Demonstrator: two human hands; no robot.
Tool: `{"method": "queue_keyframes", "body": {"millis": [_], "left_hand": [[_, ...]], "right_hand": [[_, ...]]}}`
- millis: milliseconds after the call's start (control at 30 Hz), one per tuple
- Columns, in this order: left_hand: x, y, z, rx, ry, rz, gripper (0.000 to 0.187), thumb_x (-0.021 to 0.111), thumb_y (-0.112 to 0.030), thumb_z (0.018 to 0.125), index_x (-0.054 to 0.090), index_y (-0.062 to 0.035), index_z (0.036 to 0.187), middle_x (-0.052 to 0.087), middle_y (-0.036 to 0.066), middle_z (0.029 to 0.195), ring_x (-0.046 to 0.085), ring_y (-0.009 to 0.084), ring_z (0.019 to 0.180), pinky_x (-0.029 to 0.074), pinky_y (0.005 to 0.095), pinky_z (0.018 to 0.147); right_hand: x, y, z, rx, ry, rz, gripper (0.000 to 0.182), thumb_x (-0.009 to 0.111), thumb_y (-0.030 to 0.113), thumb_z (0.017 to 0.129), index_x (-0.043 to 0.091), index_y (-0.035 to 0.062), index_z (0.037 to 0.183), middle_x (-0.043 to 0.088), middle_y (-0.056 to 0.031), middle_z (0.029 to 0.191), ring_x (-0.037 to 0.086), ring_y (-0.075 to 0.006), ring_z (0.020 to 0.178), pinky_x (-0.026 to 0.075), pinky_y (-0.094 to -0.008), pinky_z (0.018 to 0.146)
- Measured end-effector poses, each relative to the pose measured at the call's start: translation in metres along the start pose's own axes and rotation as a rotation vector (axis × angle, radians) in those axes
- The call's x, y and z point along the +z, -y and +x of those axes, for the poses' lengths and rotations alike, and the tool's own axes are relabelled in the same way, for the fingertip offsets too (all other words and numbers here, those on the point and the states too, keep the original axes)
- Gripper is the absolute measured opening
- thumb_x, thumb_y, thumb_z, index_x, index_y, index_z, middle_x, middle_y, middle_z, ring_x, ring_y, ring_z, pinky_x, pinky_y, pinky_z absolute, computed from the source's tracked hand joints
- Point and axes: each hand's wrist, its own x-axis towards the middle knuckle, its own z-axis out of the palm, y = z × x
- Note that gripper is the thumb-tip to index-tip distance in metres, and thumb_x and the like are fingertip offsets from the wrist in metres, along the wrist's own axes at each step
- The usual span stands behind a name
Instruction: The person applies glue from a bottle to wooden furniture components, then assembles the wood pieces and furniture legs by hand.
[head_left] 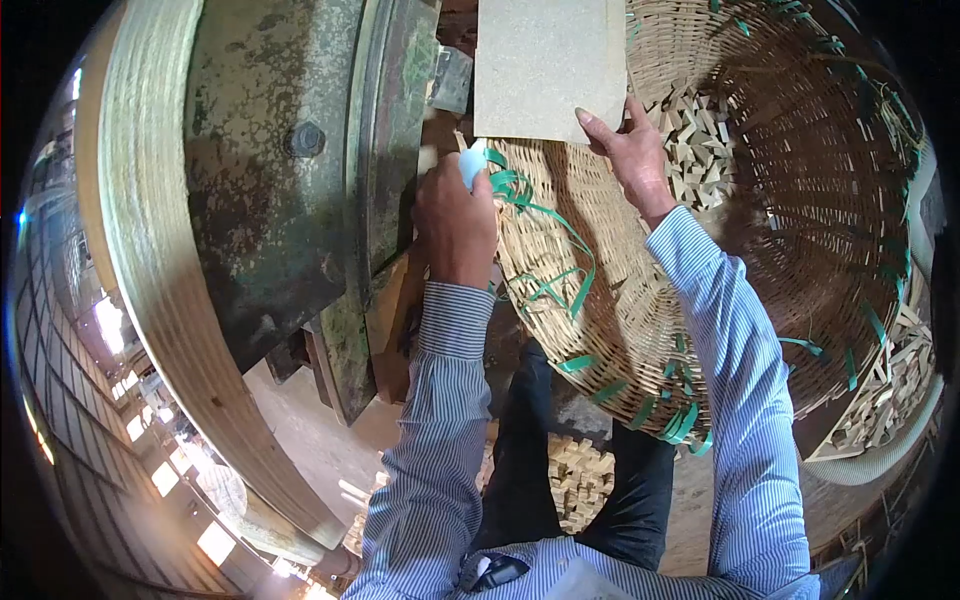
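Observation:
My left hand [455, 220] is closed beside the metal machine, its fingers curled out of sight. A light blue piece [472, 168] shows at its thumb, and a thin wooden sliver [459, 140] sticks up just beyond. What the fingers hold is hidden. With my right hand [635, 158] I grip the lower right corner of a flat pale board [545, 70], thumb on top. Beneath the board and my right arm stands a large wicker basket [610, 270] with green strapping woven through it. Small wooden pieces [695, 150] lie inside the basket.
On the left, a worn machine body [270, 130] with a bolt stands beside a large curved layered-wood rim [150, 200]. More wood blocks [580, 480] are on the floor between my legs. Another heap of wooden pieces [890, 390] sits at the right.

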Motion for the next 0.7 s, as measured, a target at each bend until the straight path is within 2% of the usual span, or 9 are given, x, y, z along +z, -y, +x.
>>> {"method": "queue_keyframes", "body": {"millis": [200,300,467,700], "left_hand": [[0.001,0.009,0.006,-0.017,0.037,0.022,0.031,0.066,-0.024,0.097,0.066,0.0037,0.111,0.07,0.025,0.106,0.068,0.0432,0.101,0.054,0.0535,0.088],[0.006,0.012,0.009,0.004,-0.036,-0.007,0.035,0.069,-0.028,0.093,0.071,0.0006,0.114,0.073,0.027,0.101,0.07,0.0465,0.096,0.054,0.0543,0.084],[0.006,0.01,0.014,0.015,0.001,0.057,0.038,0.069,-0.029,0.094,0.071,0.0016,0.115,0.073,0.026,0.105,0.071,0.0441,0.098,0.054,0.0525,0.086],[0.01,0.013,0.014,0.049,-0.05,0.066,0.041,0.069,-0.031,0.094,0.071,0.0018,0.118,0.072,0.026,0.106,0.07,0.0429,0.1,0.054,0.0518,0.089]], "right_hand": [[0.0,-0.001,0.0,0.011,0.014,0.003,0.065,0.085,0.027,0.089,0.056,-0.0044,0.138,0.074,-0.0146,0.1,0.07,-0.0146,0.077,0.06,-0.0312,0.068],[0.002,-0.002,0.0,-0.012,0.002,0.034,0.065,0.085,0.028,0.09,0.055,-0.0045,0.139,0.073,-0.0149,0.101,0.071,-0.0151,0.079,0.061,-0.0302,0.069],[0.0,-0.006,0.003,-0.022,-0.019,-0.037,0.065,0.085,0.028,0.09,0.056,-0.0058,0.138,0.074,-0.0162,0.103,0.073,-0.0165,0.081,0.062,-0.0292,0.071],[0.001,-0.015,0.004,-0.039,-0.029,-0.015,0.069,0.086,0.033,0.088,0.057,-0.0085,0.135,0.076,-0.0183,0.106,0.075,-0.0203,0.084,0.062,-0.0325,0.076]]}}
